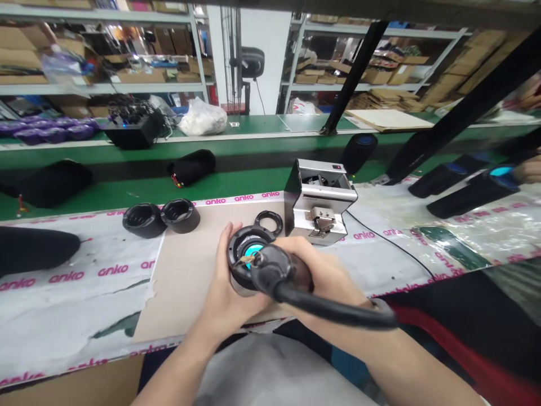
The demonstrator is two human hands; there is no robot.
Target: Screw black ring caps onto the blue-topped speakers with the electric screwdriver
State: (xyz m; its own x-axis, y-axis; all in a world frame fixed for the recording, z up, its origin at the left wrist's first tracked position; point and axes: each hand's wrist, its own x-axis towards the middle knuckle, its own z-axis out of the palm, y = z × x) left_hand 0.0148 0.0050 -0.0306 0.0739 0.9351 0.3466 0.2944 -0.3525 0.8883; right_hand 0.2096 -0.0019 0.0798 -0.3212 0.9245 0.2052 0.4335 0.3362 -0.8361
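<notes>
Head view: our left hand (pixel 224 287) wraps the near-left side of the round black speaker housing (pixel 235 255). Its fingers are curled shut on the wall and the thumb lies up along the rim, holding the housing just above the cardboard sheet (pixel 186 276) at the near middle of the bench (pixel 63 316). The housing's open face, with a teal centre, tilts up and toward us, so its short axis runs near to far. Our right hand (pixel 325 270) is clamped on the electric screwdriver (pixel 274 270), whose body lies right to left and ends over the right part of that face. The tip sits just right of the left thumb, touching or almost touching the housing; we cannot tell which. The right hand is nearer the tip, the left nearer the rim. The bit, and any screw beneath it, is hidden by the tool's dark nose. The thick cable (pixel 338 310) sweeps off to the near right and blurs. Just beyond the hands lie a loose black ring (pixel 258 220) and the metal screw feeder (pixel 321 197). Two black cups (pixel 143 220) stand further left. The housing's lower part is hidden behind the left palm
</notes>
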